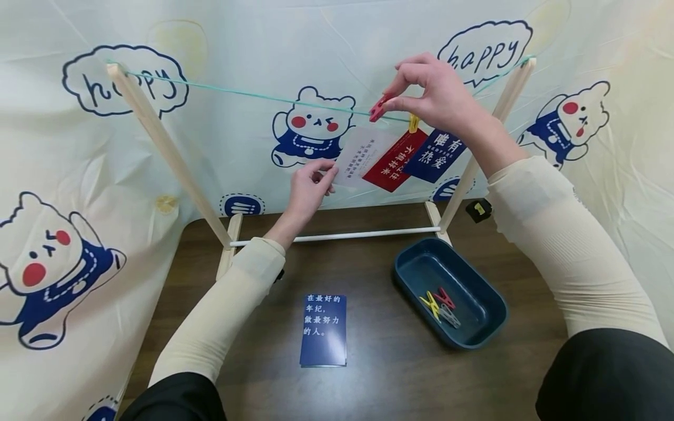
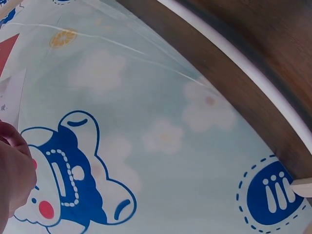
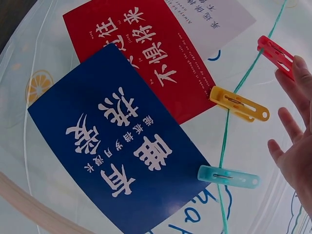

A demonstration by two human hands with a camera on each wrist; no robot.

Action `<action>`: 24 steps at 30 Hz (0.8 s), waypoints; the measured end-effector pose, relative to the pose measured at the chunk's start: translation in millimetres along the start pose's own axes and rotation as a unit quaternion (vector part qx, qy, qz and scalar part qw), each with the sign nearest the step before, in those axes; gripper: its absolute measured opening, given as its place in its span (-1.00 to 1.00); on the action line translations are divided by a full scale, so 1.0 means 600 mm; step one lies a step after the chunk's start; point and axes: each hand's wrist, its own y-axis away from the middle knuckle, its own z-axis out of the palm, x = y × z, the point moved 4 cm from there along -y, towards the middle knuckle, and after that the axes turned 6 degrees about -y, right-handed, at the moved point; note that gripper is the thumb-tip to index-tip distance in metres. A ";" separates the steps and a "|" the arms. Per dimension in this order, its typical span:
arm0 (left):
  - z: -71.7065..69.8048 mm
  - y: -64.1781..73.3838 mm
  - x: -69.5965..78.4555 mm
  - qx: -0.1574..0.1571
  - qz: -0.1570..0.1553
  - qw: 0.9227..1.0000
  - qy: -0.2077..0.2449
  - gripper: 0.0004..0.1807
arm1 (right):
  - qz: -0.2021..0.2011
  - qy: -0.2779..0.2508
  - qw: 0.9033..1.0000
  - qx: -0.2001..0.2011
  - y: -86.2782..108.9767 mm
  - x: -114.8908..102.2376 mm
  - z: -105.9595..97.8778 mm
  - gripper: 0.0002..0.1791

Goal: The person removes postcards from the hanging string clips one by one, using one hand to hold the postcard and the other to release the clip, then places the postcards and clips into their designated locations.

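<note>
My left hand (image 1: 310,186) pinches a white card (image 1: 363,156) by its lower left edge. The card hangs just below a green string (image 1: 237,92). Between thumb and fingers of my right hand (image 1: 434,90) is a red clothespin (image 1: 378,109), its tip overlapping the string in the right wrist view. A yellow clothespin (image 3: 239,104) fastens a red card (image 1: 392,165) to the string, and a teal clothespin (image 3: 229,176) fastens a blue card (image 3: 122,141) beside it. The left wrist view catches only part of the left hand (image 2: 14,170) and the white card's edge.
Wooden posts (image 1: 168,152) hold the string at both ends, joined low down by a white rod (image 1: 363,234). On the table, a dark blue tray (image 1: 411,257) contains several clothespins (image 1: 441,305), left of which lie stacked blue cards (image 1: 323,330). A black and yellow object (image 1: 478,210) sits behind right.
</note>
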 end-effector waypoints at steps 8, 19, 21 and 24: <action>-0.026 0.008 -0.004 0.022 -0.003 1.000 0.010 -0.75 | -0.005 -0.004 1.000 0.017 0.006 -0.003 -0.002 -0.68; -0.057 0.030 -0.011 0.045 -0.023 0.998 0.027 -0.77 | -0.029 -0.009 0.999 0.029 0.024 -0.010 -0.004 -0.70; -0.062 0.035 -0.012 0.047 -0.021 0.998 0.027 -0.76 | -0.024 -0.010 0.999 0.026 0.029 -0.008 -0.002 -0.69; -0.067 0.045 -0.009 0.050 -0.025 0.998 0.031 -0.76 | -0.016 -0.011 1.000 0.019 0.039 -0.006 0.001 -0.67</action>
